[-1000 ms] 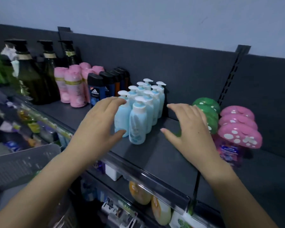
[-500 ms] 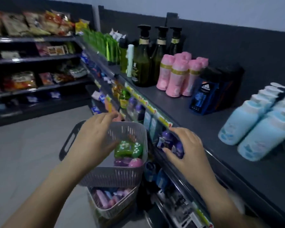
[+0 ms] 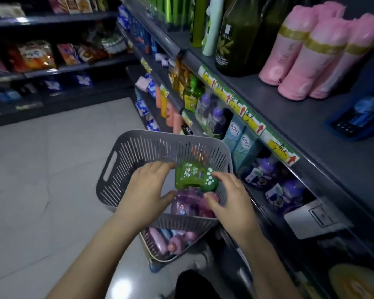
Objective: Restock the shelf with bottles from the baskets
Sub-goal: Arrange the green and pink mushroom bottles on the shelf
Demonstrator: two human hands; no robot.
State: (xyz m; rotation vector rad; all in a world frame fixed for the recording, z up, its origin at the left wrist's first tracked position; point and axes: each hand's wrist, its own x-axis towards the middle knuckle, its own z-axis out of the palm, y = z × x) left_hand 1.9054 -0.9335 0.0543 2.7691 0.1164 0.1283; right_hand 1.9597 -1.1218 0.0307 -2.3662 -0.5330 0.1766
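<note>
Two hands reach into the upper grey basket (image 3: 160, 137). The left hand (image 3: 147, 190), fingers loosely spread, touches the green bottle (image 3: 190, 175). The right hand (image 3: 229, 197) curves over its spotted cap, grip unclear. Purple bottles (image 3: 186, 203) lie beneath. A second basket (image 3: 148, 242) sits below, and pink bottles (image 3: 298, 61) stand on the shelf (image 3: 311, 117) to the right.

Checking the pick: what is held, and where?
Cannot tell a firm hold: left hand touches the green bottle at its body, the right hand at its spotted cap, inside the basket.
</note>
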